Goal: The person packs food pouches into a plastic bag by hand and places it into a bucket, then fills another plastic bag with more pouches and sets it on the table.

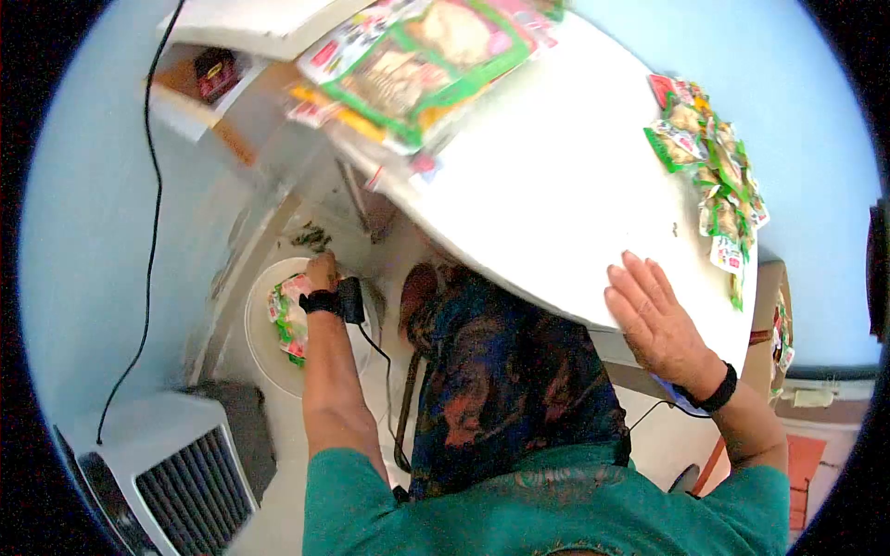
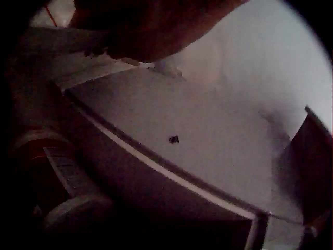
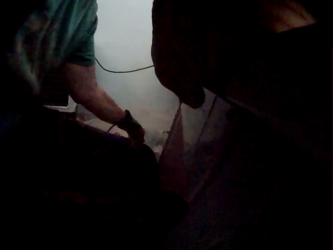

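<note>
In the head view, my left hand (image 1: 323,271) is lowered at the inner rim side of a white round bin (image 1: 262,364), beside red, white and green packets (image 1: 290,320) lying in it. Its fingers point away from the camera, and whether they hold anything cannot be made out. My right hand (image 1: 654,320) lies with straight fingers over the front edge of the white table (image 1: 547,185), holding nothing. The left wrist view shows part of the left hand (image 2: 151,31), dark along the top. Deep shadow covers the right hand (image 3: 179,62) in the right wrist view.
Large green-edged packets (image 1: 417,69) lie at the table's far left, and a pile of small packets (image 1: 718,176) along its right side. A grey-white appliance (image 1: 176,463) stands at lower left. A cardboard box (image 1: 768,306) is right of the table. A black cable (image 1: 153,185) hangs at left.
</note>
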{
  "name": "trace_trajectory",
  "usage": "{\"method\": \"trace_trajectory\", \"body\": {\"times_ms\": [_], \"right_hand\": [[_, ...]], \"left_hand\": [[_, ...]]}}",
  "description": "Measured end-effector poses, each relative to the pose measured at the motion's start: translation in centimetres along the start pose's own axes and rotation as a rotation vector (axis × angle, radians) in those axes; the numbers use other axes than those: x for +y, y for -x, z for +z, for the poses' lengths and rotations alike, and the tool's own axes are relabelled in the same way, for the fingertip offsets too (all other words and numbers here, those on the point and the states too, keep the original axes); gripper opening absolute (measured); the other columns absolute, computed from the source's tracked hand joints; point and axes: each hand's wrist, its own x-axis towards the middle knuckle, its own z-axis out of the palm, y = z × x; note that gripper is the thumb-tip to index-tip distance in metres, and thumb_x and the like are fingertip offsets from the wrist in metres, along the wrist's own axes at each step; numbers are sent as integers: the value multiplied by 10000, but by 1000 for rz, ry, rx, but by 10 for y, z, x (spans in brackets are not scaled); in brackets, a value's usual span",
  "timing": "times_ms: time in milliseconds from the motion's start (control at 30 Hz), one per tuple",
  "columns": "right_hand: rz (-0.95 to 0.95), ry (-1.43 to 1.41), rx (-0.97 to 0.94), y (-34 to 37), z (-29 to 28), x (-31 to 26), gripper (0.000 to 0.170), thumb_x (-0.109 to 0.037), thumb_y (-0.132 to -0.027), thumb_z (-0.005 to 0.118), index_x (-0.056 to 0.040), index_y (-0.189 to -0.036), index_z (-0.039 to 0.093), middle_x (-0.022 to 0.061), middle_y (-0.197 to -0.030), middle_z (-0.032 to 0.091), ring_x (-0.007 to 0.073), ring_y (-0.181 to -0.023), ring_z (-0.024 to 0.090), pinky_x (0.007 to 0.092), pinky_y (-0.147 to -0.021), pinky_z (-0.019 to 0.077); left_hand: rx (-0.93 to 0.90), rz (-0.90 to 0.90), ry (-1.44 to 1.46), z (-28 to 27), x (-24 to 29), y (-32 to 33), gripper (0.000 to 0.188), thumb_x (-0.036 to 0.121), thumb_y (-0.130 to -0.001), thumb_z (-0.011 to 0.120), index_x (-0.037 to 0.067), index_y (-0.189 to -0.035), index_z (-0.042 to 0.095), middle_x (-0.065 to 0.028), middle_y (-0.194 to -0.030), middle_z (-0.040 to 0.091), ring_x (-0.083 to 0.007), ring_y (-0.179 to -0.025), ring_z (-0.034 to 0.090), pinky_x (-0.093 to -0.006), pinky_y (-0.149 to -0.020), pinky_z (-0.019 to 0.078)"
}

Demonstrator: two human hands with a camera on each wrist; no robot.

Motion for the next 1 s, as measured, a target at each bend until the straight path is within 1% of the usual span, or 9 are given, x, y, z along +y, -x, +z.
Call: {"method": "trace_trajectory", "body": {"times_ms": [33, 100, 167, 467, 600, 700, 833, 933, 1000], "right_hand": [[3, 2, -11, 1, 0, 1, 535, -59, -862, 532, -36, -1382, 406, 155, -1486, 381, 361, -1407, 314, 527, -1146, 258], [-15, 0, -29, 2, -2, 4, 541, -72, -877, 520, -53, -1402, 387, 140, -1504, 358, 336, -1420, 296, 513, -1148, 262], [-5, 3, -63, 1, -5, 3, 541, -87, -887, 510, -62, -1411, 378, 132, -1513, 346, 322, -1425, 289, 508, -1148, 266], [-69, -43, -1, 10, 2, 13, 556, -111, -906, 490, -63, -1434, 325, 138, -1529, 306, 341, -1420, 277, 502, -1140, 280], [-101, 2, 71, 11, -2, 13, 466, -154, -924, 441, -32, -1367, 367, 158, -1461, 367, 331, -1385, 331, 497, -1122, 311], [-121, 19, 166, 15, 8, 15, 464, -162, -924, 445, -24, -1362, 373, 162, -1452, 376, 336, -1373, 345, 492, -1111, 323], [-127, 89, 131, 19, 12, 15, 536, -132, -927, 445, -23, -1431, 300, 174, -1522, 289, 351, -1411, 286, 497, -1138, 278], [-134, 68, 185, 21, 16, 16, 524, -123, -921, 450, -15, -1417, 319, 178, -1500, 316, 353, -1401, 300, 501, -1131, 287], [-141, 62, 210, 21, 17, 14, 507, -129, -923, 449, -15, -1403, 334, 174, -1485, 336, 352, -1392, 313, 503, -1126, 294]], "left_hand": [[41, -41, 8, 20, -7, -18, 213, 150, -750, 685, 61, -935, 628, -201, -885, 664, -361, -815, 652, -439, -666, 515], [-699, -269, -90, -11, 5, -81, 475, 232, -825, 632, 34, -1245, 536, -176, -1217, 596, -330, -1133, 558, -407, -931, 474], [-361, -72, -205, 75, -32, -96, 338, 312, -842, 687, 44, -1042, 636, -109, -1032, 677, -286, -964, 650, -390, -797, 539], [-548, 14, -508, 66, -44, -90, 461, 386, -869, 673, 21, -1143, 608, -135, -1122, 665, -291, -1005, 644, -375, -858, 526], [-188, -198, 128, 62, -54, -14, 562, 428, -921, 608, -9, -1269, 552, -217, -1246, 590, -350, -1143, 570, -422, -958, 469], [-95, -403, 325, -15, 39, 35, 561, 424, -959, 557, -54, -1253, 565, -257, -1292, 554, -411, -1199, 523, -470, -997, 437], [-270, -170, 7, 22, 57, 123, 538, 371, -991, 505, -56, -1318, 498, -290, -1305, 521, -432, -1191, 510, -519, -1009, 424], [-307, -265, 34, -85, 153, 119, 501, 356, -1011, 462, -13, -1350, 483, -277, -1293, 535, -413, -1173, 525, -513, -1021, 419], [-278, -187, -61, -56, 130, 127, 463, 346, -1023, 435, 15, -1341, 501, -236, -1258, 568, -385, -1131, 549, -497, -964, 442]]}}
